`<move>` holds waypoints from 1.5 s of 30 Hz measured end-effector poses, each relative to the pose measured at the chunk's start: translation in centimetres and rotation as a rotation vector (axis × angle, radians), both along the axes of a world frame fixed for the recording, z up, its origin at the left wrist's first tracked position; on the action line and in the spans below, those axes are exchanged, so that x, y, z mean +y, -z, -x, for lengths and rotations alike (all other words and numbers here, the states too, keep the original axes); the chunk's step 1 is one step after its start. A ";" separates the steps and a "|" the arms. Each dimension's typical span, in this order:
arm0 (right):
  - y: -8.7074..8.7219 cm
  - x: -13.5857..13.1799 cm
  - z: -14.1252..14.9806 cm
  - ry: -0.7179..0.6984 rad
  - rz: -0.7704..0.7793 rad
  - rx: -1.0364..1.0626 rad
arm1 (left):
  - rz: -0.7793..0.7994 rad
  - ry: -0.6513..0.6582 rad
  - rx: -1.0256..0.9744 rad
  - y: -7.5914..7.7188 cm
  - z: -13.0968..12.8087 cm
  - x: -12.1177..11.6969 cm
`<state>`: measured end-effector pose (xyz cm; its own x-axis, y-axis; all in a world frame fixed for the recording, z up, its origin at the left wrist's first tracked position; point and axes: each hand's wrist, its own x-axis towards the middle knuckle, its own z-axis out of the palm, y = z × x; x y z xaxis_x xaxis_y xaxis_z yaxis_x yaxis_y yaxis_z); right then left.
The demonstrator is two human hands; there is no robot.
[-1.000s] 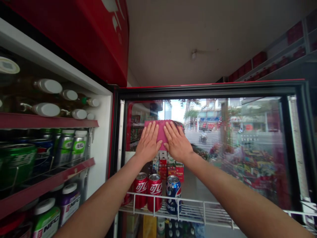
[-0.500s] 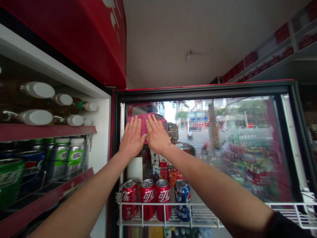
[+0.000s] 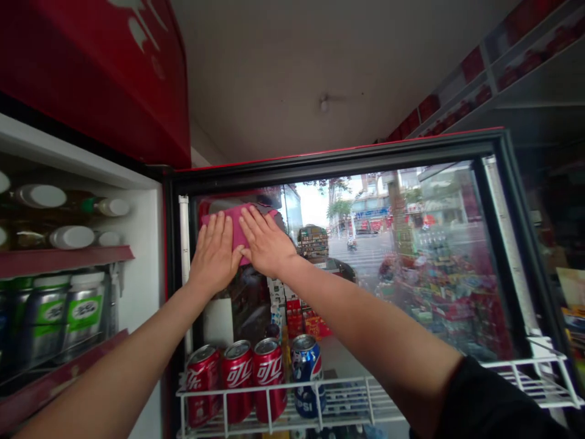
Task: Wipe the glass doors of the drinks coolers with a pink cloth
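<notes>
Below the left hand (image 3: 214, 251) and right hand (image 3: 265, 242), a blue can (image 3: 305, 364) reads "PSI" and two of three red cans (image 3: 237, 369) show "可" behind a wire rack (image 3: 370, 399). Both palms lie flat, pressing a pink cloth (image 3: 238, 230) against the glass door (image 3: 365, 259). Leftward, bottle labels (image 3: 84, 312) seem too blurred to read.

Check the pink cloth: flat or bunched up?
Mostly flat: the pink cloth lies broad against the door glass under the left hand and right hand; whether it's doubled, I cannot tell.
</notes>
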<state>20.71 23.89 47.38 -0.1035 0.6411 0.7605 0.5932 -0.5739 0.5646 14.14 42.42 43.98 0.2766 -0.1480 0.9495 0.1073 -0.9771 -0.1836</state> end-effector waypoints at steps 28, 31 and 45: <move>1.8 -22.2 -6.8 0.162 -0.227 0.016 | -0.264 0.076 0.035 -2.7 -6.8 -21.2; 1.5 -20.5 -6.4 0.152 -0.199 0.000 | -0.235 0.053 0.012 -2.5 -6.0 -19.3; -1.0 -4.1 -1.9 -0.065 -0.058 -0.020 | -0.080 -0.109 -0.009 -1.5 -0.1 -3.6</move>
